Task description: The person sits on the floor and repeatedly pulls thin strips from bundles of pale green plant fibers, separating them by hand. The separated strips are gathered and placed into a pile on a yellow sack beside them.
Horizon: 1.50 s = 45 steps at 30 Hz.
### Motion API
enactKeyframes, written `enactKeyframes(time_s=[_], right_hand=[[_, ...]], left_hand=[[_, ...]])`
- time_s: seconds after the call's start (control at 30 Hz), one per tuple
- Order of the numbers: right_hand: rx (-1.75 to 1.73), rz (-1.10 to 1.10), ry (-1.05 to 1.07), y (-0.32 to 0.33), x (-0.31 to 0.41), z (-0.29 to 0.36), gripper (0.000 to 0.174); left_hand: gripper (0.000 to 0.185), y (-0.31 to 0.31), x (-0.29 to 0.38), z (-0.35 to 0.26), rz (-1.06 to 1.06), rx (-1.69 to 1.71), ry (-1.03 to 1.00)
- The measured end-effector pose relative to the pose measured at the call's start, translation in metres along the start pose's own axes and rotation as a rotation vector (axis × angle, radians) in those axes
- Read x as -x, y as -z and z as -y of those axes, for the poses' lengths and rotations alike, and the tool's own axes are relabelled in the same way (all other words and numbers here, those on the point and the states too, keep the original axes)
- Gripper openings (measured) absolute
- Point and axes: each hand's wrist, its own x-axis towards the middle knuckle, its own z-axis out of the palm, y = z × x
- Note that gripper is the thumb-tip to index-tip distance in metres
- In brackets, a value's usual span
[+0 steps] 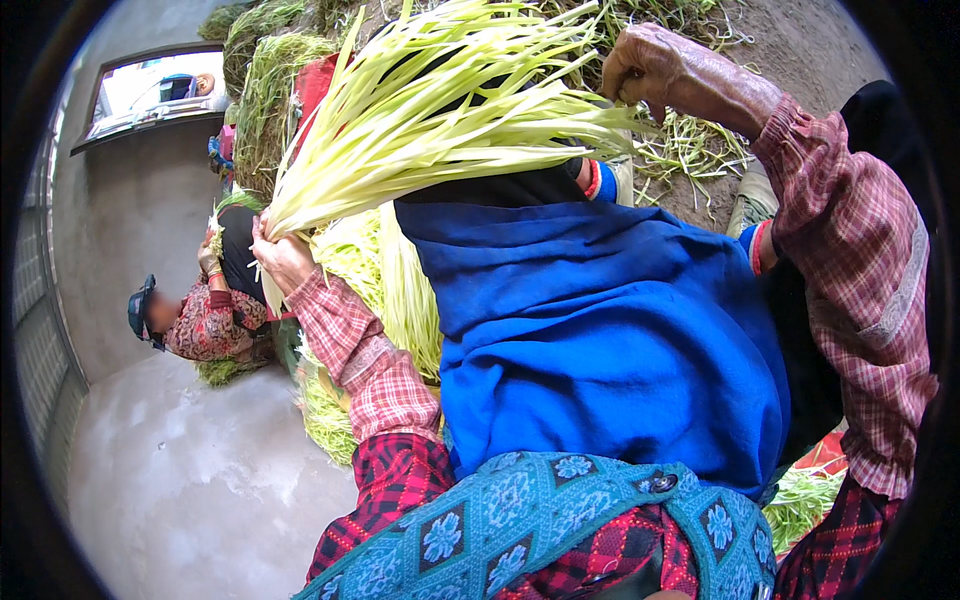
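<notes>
My left hand [283,256] grips the gathered end of a big bunch of pale yellow-green leafy stalks [442,127]. The bunch fans out to the right above my knees and the blue apron [600,330]. My right hand [652,71], which looks thinly gloved, is beside the far tips of the bunch with its fingers bent; whether it pinches any tip cannot be told. More pale stalks [409,292] lie in a heap beside my left forearm, partly behind the apron.
Tied bundles of greener stalks [262,112] stand at the upper left. A co-worker [217,315] in a cap sits at the left, holding some stalks. Loose trimmings [694,150] litter the ground near my feet. More cut greens [806,499] lie at the lower right.
</notes>
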Motion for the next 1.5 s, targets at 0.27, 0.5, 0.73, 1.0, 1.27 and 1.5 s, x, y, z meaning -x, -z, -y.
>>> enactKeyframes(time_s=[0.27,0.5,0.73,1.0,1.27,1.5], right_hand=[[0.784,-0.285,0.062,0.006,0.007,0.005,0.008],[0.432,-0.353,-0.099,0.025,0.01,0.018,0.009],[-0.262,-0.319,0.287,0.008,0.011,0.031,0.021],[0.167,-0.193,-0.027,0.007,0.017,0.032,0.02],[0.111,-0.34,0.211,0.006,0.003,0.037,0.03],[-0.242,-0.238,0.172,0.0,0.005,0.043,0.02]], left_hand=[[0.031,0.012,0.002,-0.009,-0.009,-0.055,0.037],[0.032,0.011,0.005,-0.005,-0.084,-0.081,-0.017],[0.036,0.002,0.01,-0.02,-0.066,-0.062,0.045],[0.015,0.018,-0.008,-0.004,0.21,1.031,0.134],[0.019,0.003,-0.017,-0.034,-0.304,1.236,0.614],[0.025,0.01,-0.019,-0.03,0.013,1.742,0.596]])
